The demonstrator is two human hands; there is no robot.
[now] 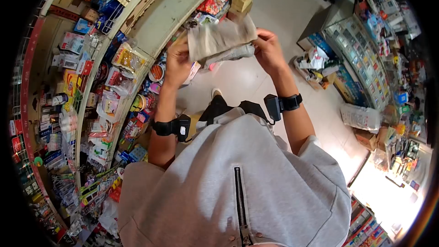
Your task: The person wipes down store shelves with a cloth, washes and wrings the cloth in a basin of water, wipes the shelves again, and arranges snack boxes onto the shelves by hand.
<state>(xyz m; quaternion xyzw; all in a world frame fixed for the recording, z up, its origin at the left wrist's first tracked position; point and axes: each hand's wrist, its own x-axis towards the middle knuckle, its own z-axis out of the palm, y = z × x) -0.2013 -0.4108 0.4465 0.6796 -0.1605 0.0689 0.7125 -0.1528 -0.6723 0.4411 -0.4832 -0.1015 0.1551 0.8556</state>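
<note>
A dirty beige-grey rag (222, 38) is stretched between my two hands in front of my body, smeared by motion, with a greyer fold hanging under it. My left hand (179, 61) pinches its left edge, close to the shelf fronts. The right-hand end is gripped between the thumb and fingers of my right hand (268, 49), over the floor. Beneath the cloth, near my left hand, part of a small pale box (192, 72) shows. I cannot tell whether that hand touches it.
Curved shelves (157, 18) packed with bagged and boxed goods run along my left; one upper board is bare. A cardboard box (242, 0) stands beyond the rag. On the right are a glass display counter (361, 55) and a white plastic bag (360, 117) on the tiled floor (315, 105).
</note>
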